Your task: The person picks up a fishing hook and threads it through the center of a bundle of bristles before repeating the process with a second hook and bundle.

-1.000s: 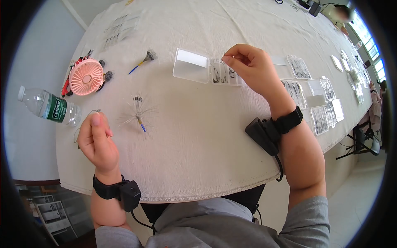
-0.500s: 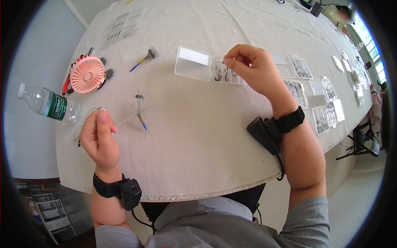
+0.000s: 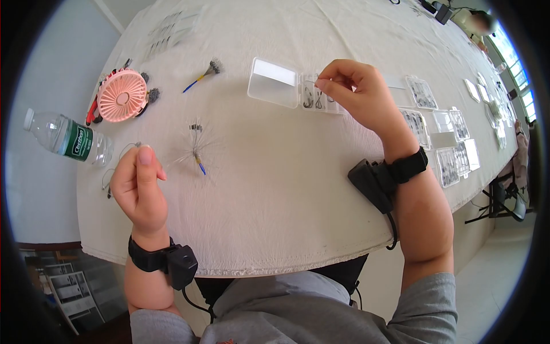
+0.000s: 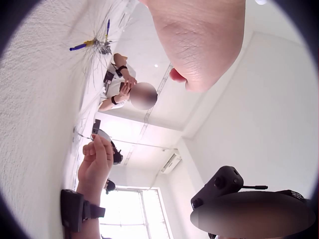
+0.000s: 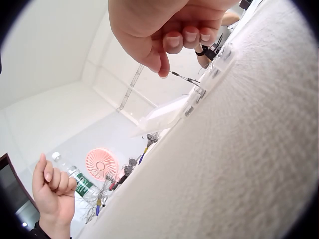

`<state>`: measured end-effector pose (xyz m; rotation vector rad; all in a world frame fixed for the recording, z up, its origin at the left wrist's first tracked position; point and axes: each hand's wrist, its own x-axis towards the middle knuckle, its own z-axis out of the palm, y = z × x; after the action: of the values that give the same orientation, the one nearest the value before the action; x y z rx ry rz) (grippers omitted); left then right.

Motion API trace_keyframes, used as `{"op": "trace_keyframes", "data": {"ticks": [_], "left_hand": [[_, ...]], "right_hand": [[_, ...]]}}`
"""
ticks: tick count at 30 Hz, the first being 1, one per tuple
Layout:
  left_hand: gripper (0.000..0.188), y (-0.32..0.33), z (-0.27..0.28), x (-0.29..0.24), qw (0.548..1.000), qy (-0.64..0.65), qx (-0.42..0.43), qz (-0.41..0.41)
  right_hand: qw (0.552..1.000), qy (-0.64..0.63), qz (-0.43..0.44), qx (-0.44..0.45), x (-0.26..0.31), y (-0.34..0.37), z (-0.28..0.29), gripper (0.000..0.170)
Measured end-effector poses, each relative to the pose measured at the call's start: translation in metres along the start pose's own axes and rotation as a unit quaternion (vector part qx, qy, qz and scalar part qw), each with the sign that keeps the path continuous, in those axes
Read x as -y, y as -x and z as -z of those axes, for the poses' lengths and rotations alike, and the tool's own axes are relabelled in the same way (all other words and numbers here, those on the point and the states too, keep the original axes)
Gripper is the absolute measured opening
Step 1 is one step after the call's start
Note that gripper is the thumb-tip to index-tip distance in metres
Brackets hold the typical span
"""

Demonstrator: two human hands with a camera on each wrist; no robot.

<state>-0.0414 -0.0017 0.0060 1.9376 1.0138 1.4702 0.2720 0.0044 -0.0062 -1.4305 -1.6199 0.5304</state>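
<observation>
In the head view, my right hand is over the open clear plastic box, thumb and index finger pinching. A thin dark wire piece with a small barrel-like sleeve runs from those fingertips towards the box in the right wrist view. Dark, looped wire pieces lie in its compartments, and the clear lid is folded to the left. My left hand is raised near the table's left front with fingers loosely curled; nothing shows in it. A thin wire loop lies just behind its fingertips.
Wire bundles with blue and yellow ends lie left of centre. A pink fan, red-handled pliers and a water bottle are at left. Several clear boxes of dark pieces stand at right. Another person is across the table.
The view has shifted slightly, so the table things sit higher and further right. My right hand stays over the box, its pinch kept. The left hand hardly moves.
</observation>
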Motion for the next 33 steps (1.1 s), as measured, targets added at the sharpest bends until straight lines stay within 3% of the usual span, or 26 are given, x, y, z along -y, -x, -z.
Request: {"op": "trace_keyframes", "data": {"ticks": [19, 33], "left_hand": [[0.027, -0.0002, 0.0058, 0.0074, 0.998, 0.031, 0.03, -0.038], [0.03, -0.0013, 0.0048, 0.005, 0.997, 0.023, 0.055, -0.043]], "right_hand": [[1.0, 0.016, 0.003, -0.012, -0.0049, -0.0003, -0.001, 0.013], [0.999, 0.008, -0.021, -0.03, -0.0024, -0.001, -0.0012, 0.015]]}}
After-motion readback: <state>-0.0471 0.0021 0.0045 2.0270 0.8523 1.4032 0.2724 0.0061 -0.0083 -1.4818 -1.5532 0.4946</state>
